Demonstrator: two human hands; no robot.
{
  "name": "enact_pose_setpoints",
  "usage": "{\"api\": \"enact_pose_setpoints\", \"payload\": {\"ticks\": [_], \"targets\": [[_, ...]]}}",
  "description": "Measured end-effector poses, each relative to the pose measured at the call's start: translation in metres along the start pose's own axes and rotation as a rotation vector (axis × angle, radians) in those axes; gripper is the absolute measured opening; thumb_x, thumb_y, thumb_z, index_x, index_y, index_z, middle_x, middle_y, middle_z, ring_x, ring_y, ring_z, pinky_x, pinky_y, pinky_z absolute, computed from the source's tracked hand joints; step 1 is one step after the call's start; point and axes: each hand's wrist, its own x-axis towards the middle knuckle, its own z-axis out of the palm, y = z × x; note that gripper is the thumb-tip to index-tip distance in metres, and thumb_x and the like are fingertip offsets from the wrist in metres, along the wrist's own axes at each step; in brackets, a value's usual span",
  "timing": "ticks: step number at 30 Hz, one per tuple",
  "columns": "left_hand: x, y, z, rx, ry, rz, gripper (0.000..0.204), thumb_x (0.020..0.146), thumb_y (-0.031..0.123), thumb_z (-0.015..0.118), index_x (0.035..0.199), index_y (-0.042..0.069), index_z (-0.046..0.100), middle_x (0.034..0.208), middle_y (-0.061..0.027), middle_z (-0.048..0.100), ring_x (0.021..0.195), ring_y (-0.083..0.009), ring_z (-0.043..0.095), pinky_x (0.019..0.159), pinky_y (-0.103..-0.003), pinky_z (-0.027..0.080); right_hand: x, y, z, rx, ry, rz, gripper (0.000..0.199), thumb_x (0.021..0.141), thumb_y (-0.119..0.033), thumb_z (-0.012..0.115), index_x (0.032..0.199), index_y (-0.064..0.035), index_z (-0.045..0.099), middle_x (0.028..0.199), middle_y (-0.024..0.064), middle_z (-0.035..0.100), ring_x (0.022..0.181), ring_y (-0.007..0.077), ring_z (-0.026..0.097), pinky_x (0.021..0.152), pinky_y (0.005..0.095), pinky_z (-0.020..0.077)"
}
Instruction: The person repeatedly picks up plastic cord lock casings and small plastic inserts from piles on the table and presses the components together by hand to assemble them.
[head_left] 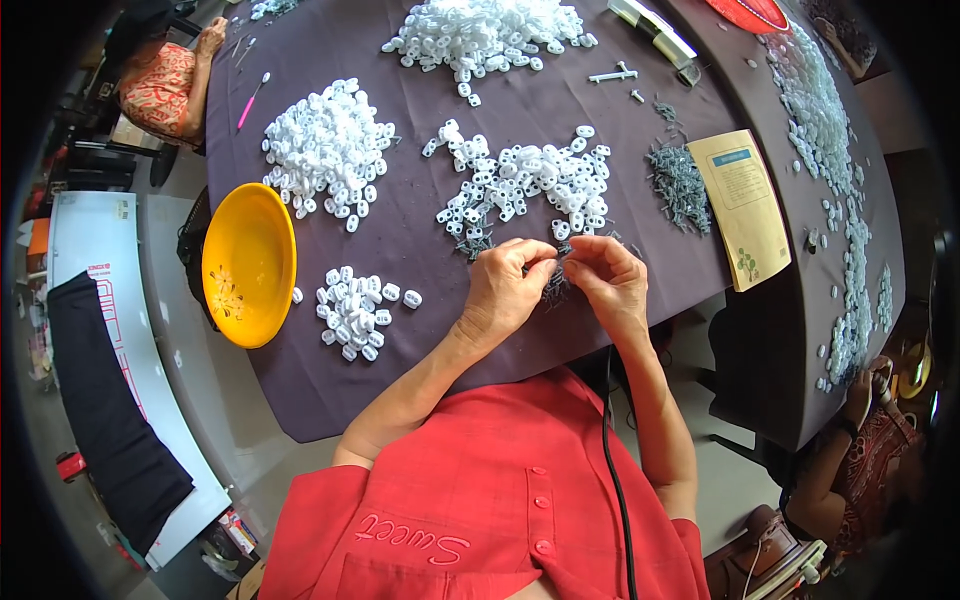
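Observation:
My left hand (510, 285) and my right hand (610, 285) meet at the near edge of the table, both closed in a pinch with the fingertips almost touching. What they pinch is too small and too hidden to make out. Just beyond the fingertips spreads a loose group of white oval plastic pieces with two holes (540, 170). Small grey plastic pins (555, 290) lie beneath and between my hands. Left of my left hand sits a smaller heap of white oval pieces (350, 315).
Larger heaps of white pieces lie at the far left (325, 145) and far middle (490, 35). A yellow bowl (248, 265) stands at the left edge. Grey pins (680, 190) lie beside a tan booklet (738, 205) at right. Other people sit at left and lower right.

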Motion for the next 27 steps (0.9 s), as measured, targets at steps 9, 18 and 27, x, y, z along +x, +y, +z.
{"api": "enact_pose_setpoints", "payload": {"ticks": [9, 18, 27], "targets": [[-0.003, 0.004, -0.005, -0.19, -0.164, -0.27, 0.009, 0.078, 0.009, 0.06, 0.081, 0.001, 0.062, 0.058, -0.002, 0.057, 0.046, -0.0069, 0.052, 0.043, -0.023, 0.042, -0.002, -0.004, 0.007, 0.06, -0.027, -0.001, 0.022, 0.075, 0.007, 0.061, 0.097, 0.0001, 0.06, 0.082, 0.0014, 0.062, 0.076, 0.0069, 0.058, 0.069, 0.0198, 0.0477], [-0.005, 0.001, -0.01, 0.272, -0.11, -0.125, 0.015, 0.075, 0.017, 0.06, 0.069, 0.003, 0.059, 0.064, -0.0118, 0.06, 0.058, -0.0289, 0.059, 0.054, -0.037, 0.045, -0.005, -0.012, -0.001, -0.294, 0.099, -0.211, 0.015, 0.076, 0.004, 0.059, 0.09, -0.0002, 0.059, 0.078, 0.0038, 0.06, 0.067, 0.0094, 0.057, 0.061, 0.021, 0.0461], [0.017, 0.006, -0.012, 0.209, -0.079, -0.124, 0.013, 0.075, 0.018, 0.065, 0.071, 0.005, 0.062, 0.068, -0.0074, 0.062, 0.059, -0.0247, 0.06, 0.053, -0.033, 0.045, -0.001, -0.001, -0.009, -0.606, 0.213, -0.556, 0.011, 0.077, 0.006, 0.055, 0.086, -0.0001, 0.058, 0.077, 0.0084, 0.056, 0.062, 0.0152, 0.054, 0.055, 0.024, 0.0423]]}}
